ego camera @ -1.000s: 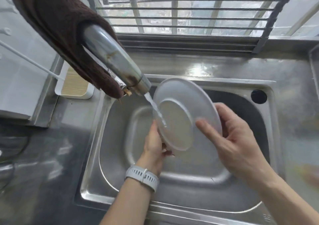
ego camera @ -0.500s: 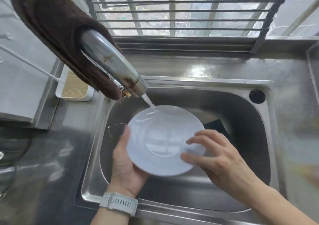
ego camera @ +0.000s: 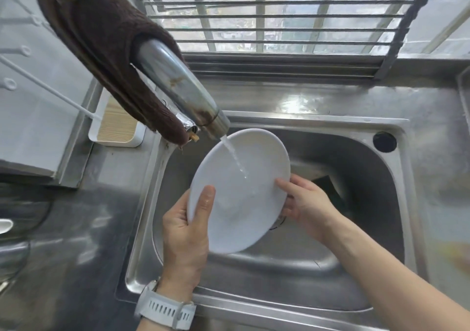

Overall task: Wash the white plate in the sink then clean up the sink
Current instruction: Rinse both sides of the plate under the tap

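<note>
Running from left to right: a grey wall panel (ego camera: 30,117) crossed by a thin white cord (ego camera: 48,89), which ends at a white holder (ego camera: 118,130) with a ribbed tan insert standing at the counter's back edge. A brown knitted cloth (ego camera: 101,51) hangs over the chrome faucet (ego camera: 178,94), whose spout slants down and to the right over the basin. The left hand (ego camera: 185,231), a white perforated watch strap (ego camera: 165,310) on its wrist, grips the white plate (ego camera: 241,191) at its lower-left rim, thumb lying curled across the upper face and the other fingers hidden behind. The plate is held above the stainless steel sink (ego camera: 396,178), clear of the basin floor, tilted so that its concave face looks up and toward the viewer; as seen, its long axis runs from lower left to upper right, the high edge just under the spout. A thin stream of water (ego camera: 234,156) falls onto the face near its centre. The right hand (ego camera: 307,203) pinches the right rim, fingertips on the face and the remaining fingers behind. A dark sponge (ego camera: 330,185) lies in the basin behind that hand; a round black hole (ego camera: 384,141) sits in the sink's back right corner. Brushed steel countertop (ego camera: 318,99) surrounds the sink, wet and reflective. A barred window (ego camera: 279,13) spans the rear wall.
</note>
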A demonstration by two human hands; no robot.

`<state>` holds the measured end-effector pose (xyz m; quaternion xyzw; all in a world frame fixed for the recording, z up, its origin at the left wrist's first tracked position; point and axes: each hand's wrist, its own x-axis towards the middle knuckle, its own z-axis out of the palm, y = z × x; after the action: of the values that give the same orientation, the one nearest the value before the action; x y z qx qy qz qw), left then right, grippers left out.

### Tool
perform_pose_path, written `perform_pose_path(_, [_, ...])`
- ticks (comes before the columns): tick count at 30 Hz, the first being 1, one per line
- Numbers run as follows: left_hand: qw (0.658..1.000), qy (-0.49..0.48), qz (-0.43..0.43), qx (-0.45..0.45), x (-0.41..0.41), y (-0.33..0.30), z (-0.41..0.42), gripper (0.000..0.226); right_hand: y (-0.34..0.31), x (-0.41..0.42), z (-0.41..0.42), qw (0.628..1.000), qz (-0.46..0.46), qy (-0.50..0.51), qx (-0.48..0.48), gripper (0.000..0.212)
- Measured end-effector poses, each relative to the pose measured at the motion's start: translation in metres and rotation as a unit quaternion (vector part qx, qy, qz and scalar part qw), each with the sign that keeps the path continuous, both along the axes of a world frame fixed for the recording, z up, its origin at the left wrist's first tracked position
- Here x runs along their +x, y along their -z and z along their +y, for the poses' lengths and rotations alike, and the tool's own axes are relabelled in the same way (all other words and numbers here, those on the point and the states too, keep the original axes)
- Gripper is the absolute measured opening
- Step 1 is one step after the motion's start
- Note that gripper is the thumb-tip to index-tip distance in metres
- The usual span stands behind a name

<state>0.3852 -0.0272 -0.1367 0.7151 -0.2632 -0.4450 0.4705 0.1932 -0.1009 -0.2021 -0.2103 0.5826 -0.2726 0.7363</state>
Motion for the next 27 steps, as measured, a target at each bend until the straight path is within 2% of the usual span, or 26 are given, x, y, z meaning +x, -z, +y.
perform_pose_path(2, [0.997, 0.032, -0.066, -0.016, 0.005, -0.004, 0.002, 0.029, 0.000, 0.007, -0.004, 0.999, -0.003, -0.022, 0.028, 0.021])
perform_pose_path(4, [0.994, 0.056, -0.095, -0.005, 0.012, -0.007, 0.003, 0.040, -0.004, 0.009, -0.004, 0.995, 0.026, -0.090, 0.033, 0.018])
perform_pose_path(8, [0.991, 0.033, -0.092, 0.096, 0.026, -0.001, 0.001, 0.023, -0.024, -0.005, -0.003, 0.979, 0.134, -0.155, -0.003, 0.016])
perform_pose_path(11, [0.976, 0.062, -0.083, 0.193, 0.030, 0.014, 0.002, 0.015, -0.050, -0.020, -0.004, 0.961, 0.210, -0.167, -0.066, 0.017])
perform_pose_path(14, [0.968, 0.082, -0.040, 0.234, 0.024, 0.026, 0.003, 0.015, -0.077, -0.035, -0.001, 0.928, 0.283, -0.187, -0.151, 0.013])
perform_pose_path(17, [0.975, 0.069, 0.003, 0.212, 0.013, 0.031, 0.002, 0.011, -0.094, -0.045, 0.004, 0.879, 0.342, -0.215, -0.252, 0.011])
perform_pose_path(19, [0.981, 0.056, 0.007, 0.184, 0.007, 0.031, 0.001, 0.013, -0.100, -0.052, 0.009, 0.860, 0.356, -0.205, -0.301, 0.011])
perform_pose_path(21, [0.988, 0.053, -0.031, 0.143, 0.004, 0.030, 0.002, 0.011, -0.101, -0.060, 0.014, 0.859, 0.350, -0.186, -0.324, 0.014])
perform_pose_path(27, [0.987, 0.056, -0.150, 0.009, -0.008, 0.010, 0.007, 0.017, -0.094, -0.086, 0.029, 0.875, 0.349, -0.125, -0.312, 0.015])
